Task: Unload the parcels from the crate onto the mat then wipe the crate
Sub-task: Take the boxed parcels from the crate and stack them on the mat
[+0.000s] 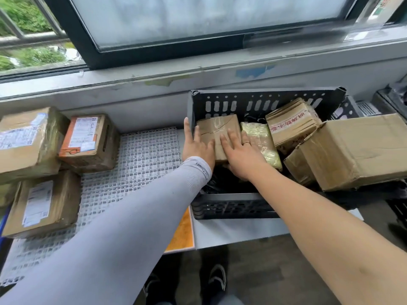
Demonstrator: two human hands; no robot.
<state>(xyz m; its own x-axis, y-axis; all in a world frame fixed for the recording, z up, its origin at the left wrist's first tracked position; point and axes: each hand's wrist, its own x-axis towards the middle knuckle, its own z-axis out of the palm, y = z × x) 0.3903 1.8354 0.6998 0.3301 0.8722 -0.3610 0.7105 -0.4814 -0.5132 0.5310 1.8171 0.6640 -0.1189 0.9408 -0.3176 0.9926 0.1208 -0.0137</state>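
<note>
— Grey surface under a window, carrying a white lattice mat at left and a black slotted crate at right.
— Contents of crate?
— Still loaded. Largest cardboard box tilted over the right rim. Behind it, box with red characters, leaning. Yellow padded packet lying near centre. Taped brown parcel against the left wall.
— On the mat?
— Three parcels at the left edge: big taped box at back, labelled box in front of it, orange-printed box just beside the big one. Orange sheet tucked under the crate's near left corner.
— Hands?
— Left hand, arm in a grey sleeve, at the crate's left wall, fingers straight and close together, thumb side against the brown parcel's left edge. Right hand, bare arm, flat on top of the same parcel, fingers spread, ring on one. Thumb hidden below; grip underneath cannot be told.
— Below the surface?
— Dark floor, black shoe.
</note>
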